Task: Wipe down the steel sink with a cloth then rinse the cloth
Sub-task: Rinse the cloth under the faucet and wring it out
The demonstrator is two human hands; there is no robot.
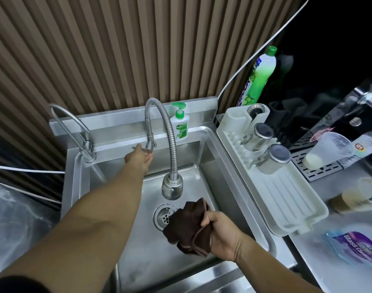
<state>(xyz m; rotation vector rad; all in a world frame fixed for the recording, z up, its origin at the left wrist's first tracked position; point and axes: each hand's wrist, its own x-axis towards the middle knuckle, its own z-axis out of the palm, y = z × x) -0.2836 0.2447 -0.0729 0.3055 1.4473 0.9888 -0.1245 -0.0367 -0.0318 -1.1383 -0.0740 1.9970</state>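
The steel sink fills the middle of the view, with a round drain in its floor. A flexible steel tap arches over it, and its spray head lets a thin stream fall toward the drain. My left hand reaches to the back wall and grips the tap's lever. My right hand holds a bunched dark brown cloth just right of the drain, beside the falling water.
A second curved tap stands at the sink's left rear. A green soap pump bottle sits on the back ledge. A white drying rack with two steel cups borders the right rim. Plastic cups and a dish-liquid bottle stand further right.
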